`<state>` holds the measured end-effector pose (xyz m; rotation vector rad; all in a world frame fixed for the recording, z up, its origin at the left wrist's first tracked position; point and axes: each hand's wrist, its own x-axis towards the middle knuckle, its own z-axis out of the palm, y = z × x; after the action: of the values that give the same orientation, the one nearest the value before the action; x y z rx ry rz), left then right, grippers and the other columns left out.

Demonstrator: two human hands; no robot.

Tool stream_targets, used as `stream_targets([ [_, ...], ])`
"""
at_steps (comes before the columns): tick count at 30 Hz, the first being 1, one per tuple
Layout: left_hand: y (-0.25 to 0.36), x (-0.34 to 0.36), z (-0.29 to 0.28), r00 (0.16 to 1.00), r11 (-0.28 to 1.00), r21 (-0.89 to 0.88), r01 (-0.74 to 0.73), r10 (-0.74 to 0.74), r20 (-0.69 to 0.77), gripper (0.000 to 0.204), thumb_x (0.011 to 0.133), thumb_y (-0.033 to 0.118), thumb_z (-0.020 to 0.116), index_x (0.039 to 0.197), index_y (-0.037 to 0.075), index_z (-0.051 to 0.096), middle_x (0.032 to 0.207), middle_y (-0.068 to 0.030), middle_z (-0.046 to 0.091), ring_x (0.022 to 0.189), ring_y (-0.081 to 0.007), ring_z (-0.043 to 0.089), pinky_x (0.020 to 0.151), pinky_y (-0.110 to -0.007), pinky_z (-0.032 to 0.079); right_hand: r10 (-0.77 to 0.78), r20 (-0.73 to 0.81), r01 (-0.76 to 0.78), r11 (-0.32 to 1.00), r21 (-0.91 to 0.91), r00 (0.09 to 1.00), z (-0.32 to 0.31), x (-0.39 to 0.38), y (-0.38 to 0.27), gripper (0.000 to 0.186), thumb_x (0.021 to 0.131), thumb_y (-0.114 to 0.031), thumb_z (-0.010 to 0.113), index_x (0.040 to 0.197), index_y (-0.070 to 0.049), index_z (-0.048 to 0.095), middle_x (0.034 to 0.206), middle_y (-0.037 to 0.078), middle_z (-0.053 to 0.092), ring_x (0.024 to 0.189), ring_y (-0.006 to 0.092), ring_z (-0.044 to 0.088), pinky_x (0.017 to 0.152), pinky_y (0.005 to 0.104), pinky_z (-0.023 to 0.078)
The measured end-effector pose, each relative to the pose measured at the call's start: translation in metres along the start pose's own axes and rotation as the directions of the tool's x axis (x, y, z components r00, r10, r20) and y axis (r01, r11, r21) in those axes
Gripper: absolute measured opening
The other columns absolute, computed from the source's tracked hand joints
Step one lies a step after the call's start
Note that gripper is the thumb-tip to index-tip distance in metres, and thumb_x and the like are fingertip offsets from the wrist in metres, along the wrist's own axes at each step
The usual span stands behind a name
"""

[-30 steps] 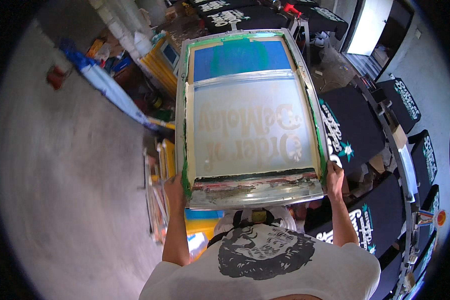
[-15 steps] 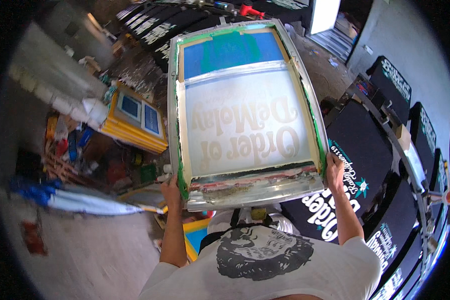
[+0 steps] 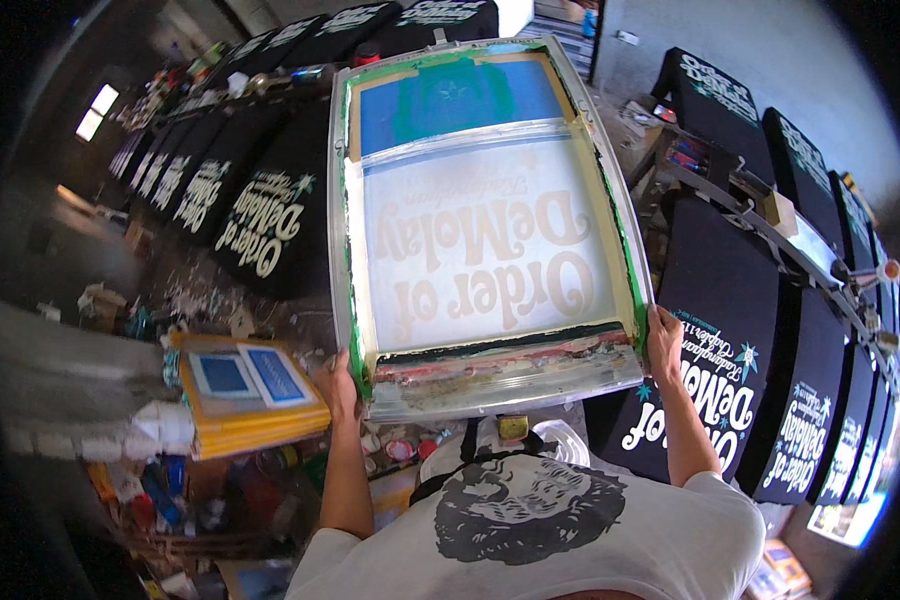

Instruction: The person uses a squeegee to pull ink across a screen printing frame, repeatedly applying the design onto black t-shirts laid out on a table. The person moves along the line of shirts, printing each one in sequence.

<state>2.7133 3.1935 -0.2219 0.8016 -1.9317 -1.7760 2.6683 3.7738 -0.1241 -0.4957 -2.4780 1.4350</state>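
A large screen printing frame (image 3: 490,250) is held out in front of me, level with my chest. Its mesh is pale with reversed lettering, a blue and green patch fills the far end, and tape and ink smears run along the metal border. My left hand (image 3: 338,387) grips the near left corner, and my right hand (image 3: 664,342) grips the right side near its close end. Fingers of both hands curl around the border, partly hidden under it. Just beyond my right hand lies a black printed shirt (image 3: 725,300) with white lettering and a teal emblem.
More black printed shirts (image 3: 265,205) lie in rows at the left and far side. A rail (image 3: 770,225) with trays runs between shirts at the right. Yellow-edged frames (image 3: 255,435) are stacked at left, above cluttered containers. A yellow sponge (image 3: 513,428) shows below the frame.
My body has turned to the right, with the screen frame still in both hands. The stacked frames have shifted down in view, and more shirts show at the left.
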Motion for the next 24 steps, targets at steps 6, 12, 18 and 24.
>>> stream_targets([
  [6, 0.013, 0.064, 0.084, 0.99, 0.998, 0.045, -0.036, 0.029, 0.137, 0.027, 0.095, 0.023, 0.064, 0.087, -0.001, 0.073, 0.079, -0.005, 0.069, 0.061, -0.0156, 0.061, 0.058, -0.031, 0.048, 0.091, -0.128, -0.09, 0.996, 0.015, 0.988, 0.007, 0.028, 0.006, 0.037, 0.104, -0.024, 0.053, 0.112, 0.008, 0.07, 0.082, 0.009, 0.07, 0.074, 0.0113, 0.058, 0.069, 0.031, 0.049],
  [12, 0.07, 0.13, 0.175, 0.981, 0.994, -0.012, -0.105, 0.106, 0.164, 0.028, 0.094, 0.018, 0.065, 0.077, -0.005, 0.066, 0.071, 0.0018, 0.06, 0.066, -0.0112, 0.051, 0.063, -0.032, 0.042, 0.083, -0.224, -0.064, 0.994, 0.087, 0.971, 0.032, 0.1, -0.001, 0.038, 0.105, -0.025, 0.054, 0.099, 0.009, 0.07, 0.074, 0.002, 0.062, 0.07, 0.0084, 0.052, 0.062, 0.0294, 0.046],
  [18, 0.121, 0.202, 0.248, 0.96, 0.999, 0.025, 0.021, -0.027, 0.279, 0.027, 0.094, 0.017, 0.066, 0.08, -0.005, 0.068, 0.074, 0.0008, 0.063, 0.068, -0.01, 0.053, 0.064, -0.031, 0.043, 0.185, -0.245, -0.163, 0.981, 0.106, 0.952, 0.048, 0.161, -0.028, 0.039, 0.104, -0.027, 0.054, 0.116, 0.007, 0.07, 0.084, 0.009, 0.071, 0.077, 0.0112, 0.061, 0.071, 0.0297, 0.051],
  [24, 0.162, 0.272, 0.343, 0.951, 0.998, -0.055, 0.016, 0.002, 0.308, 0.023, 0.094, 0.016, 0.066, 0.089, -0.006, 0.072, 0.082, -0.0027, 0.068, 0.073, -0.0129, 0.058, 0.07, -0.032, 0.047, 0.228, -0.272, -0.189, 0.968, 0.163, 0.935, 0.065, 0.236, -0.037, 0.04, 0.105, -0.027, 0.054, 0.117, 0.008, 0.07, 0.088, 0.008, 0.072, 0.077, 0.0119, 0.062, 0.071, 0.0292, 0.052],
])
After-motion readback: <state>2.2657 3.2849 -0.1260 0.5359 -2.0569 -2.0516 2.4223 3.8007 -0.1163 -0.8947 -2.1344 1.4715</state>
